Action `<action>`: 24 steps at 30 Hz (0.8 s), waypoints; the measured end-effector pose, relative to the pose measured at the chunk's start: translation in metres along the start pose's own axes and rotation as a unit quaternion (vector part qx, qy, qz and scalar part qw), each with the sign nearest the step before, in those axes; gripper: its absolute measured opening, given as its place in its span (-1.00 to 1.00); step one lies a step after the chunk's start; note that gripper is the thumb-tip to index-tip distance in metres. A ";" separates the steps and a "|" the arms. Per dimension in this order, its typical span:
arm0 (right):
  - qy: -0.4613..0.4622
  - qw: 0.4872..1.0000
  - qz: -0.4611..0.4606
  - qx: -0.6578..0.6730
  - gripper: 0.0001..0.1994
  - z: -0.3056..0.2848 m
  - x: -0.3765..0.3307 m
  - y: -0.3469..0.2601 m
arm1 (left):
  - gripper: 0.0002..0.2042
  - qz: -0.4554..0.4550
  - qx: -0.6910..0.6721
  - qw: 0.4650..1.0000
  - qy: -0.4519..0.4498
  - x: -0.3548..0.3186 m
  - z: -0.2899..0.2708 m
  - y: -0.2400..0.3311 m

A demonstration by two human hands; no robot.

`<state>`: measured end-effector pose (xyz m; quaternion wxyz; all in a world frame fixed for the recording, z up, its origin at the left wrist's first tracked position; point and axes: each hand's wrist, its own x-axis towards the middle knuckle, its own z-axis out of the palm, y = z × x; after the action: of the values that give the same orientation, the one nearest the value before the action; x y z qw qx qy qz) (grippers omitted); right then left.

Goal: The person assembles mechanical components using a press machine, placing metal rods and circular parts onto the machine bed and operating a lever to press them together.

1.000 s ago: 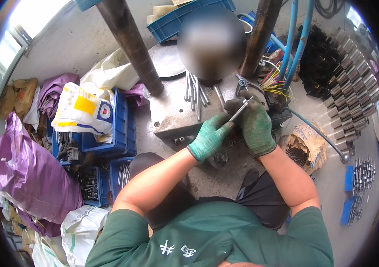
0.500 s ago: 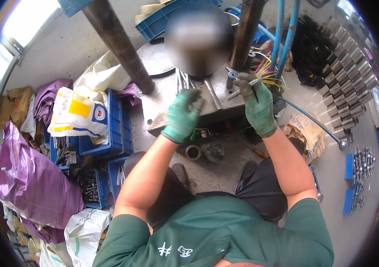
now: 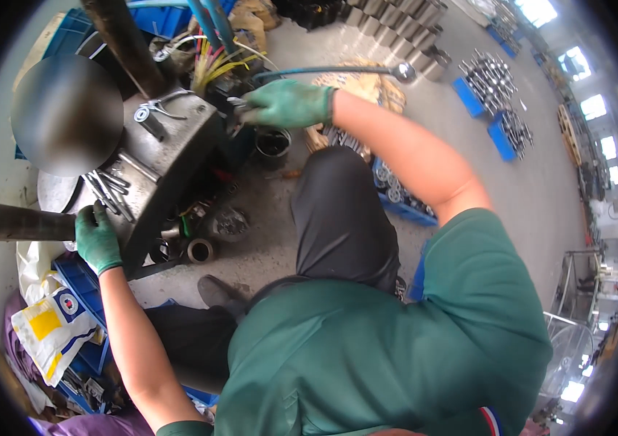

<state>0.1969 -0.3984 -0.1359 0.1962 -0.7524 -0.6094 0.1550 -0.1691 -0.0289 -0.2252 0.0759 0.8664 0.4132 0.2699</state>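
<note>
My right hand [image 3: 287, 104], in a green glove, reaches past the right end of the metal bench [image 3: 182, 149]. Its fingers are closed around a small silvery part mostly hidden by the glove. A dark can [image 3: 273, 143] sits just below that hand. My left hand [image 3: 97, 238], also gloved, is at the bench's near left edge beside the dark post [image 3: 22, 220], fingers stretched out and apparently holding nothing. Close to it on the bench lie several metal rods [image 3: 111, 190]. A thicker metal bar [image 3: 140, 167] and an upright metal cylinder [image 3: 151, 125] are farther along.
A blurred round shape [image 3: 67, 115] covers the bench's far side. Coloured wires [image 3: 214, 69] and a blue hose [image 3: 323, 70] are beyond my right hand. A metal ring [image 3: 200, 251] is under the bench. Blue crates [image 3: 469, 98] with metal parts and stacked metal cylinders [image 3: 389, 29] stand right.
The view has swung to the right. My right hand has moved off the bench top to beyond its right end. My left hand has moved to the bench's left edge near the post.
</note>
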 end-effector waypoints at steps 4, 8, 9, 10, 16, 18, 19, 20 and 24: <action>-0.116 0.960 0.252 -0.047 -0.45 -0.007 -0.119 0.068 | -0.58 0.003 0.013 1.000 -0.007 0.005 0.002 -0.006; -0.140 0.854 0.498 0.053 -0.52 0.015 -0.252 0.121 | -0.65 0.008 0.022 1.000 -0.020 0.009 0.005 -0.023; -0.117 0.866 0.485 0.015 -0.51 0.025 -0.290 0.133 | -0.68 -0.009 -0.015 1.000 -0.025 0.009 0.003 -0.028; -0.094 0.876 0.472 -0.023 -0.50 0.045 -0.327 0.149 | -0.70 -0.036 -0.070 0.996 -0.030 0.010 0.000 -0.034; -0.077 0.848 0.524 0.003 -0.59 0.134 -0.408 0.150 | -0.59 -0.076 -0.295 0.952 -0.040 0.011 -0.015 -0.055; -0.099 0.852 0.514 -0.019 -0.62 0.162 -0.415 0.156 | -0.57 -0.052 -0.219 0.974 -0.032 0.007 -0.017 -0.031; -0.071 0.856 0.511 -0.022 -0.67 0.178 -0.419 0.156 | -0.59 -0.029 -0.182 0.983 -0.020 0.005 -0.016 -0.017; -0.096 0.846 0.523 -0.033 -0.69 0.189 -0.421 0.163 | -0.60 -0.001 -0.101 0.995 0.002 -0.003 -0.015 -0.003; -0.131 0.826 0.545 -0.061 -0.73 0.194 -0.399 0.181 | -0.53 0.028 0.005 1.000 -0.010 0.001 -0.001 -0.035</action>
<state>0.1771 -0.8005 -0.3957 -0.0476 -0.9451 -0.1289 0.2964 -0.1926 -0.0053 -0.2366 0.0677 0.8808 0.3892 0.2611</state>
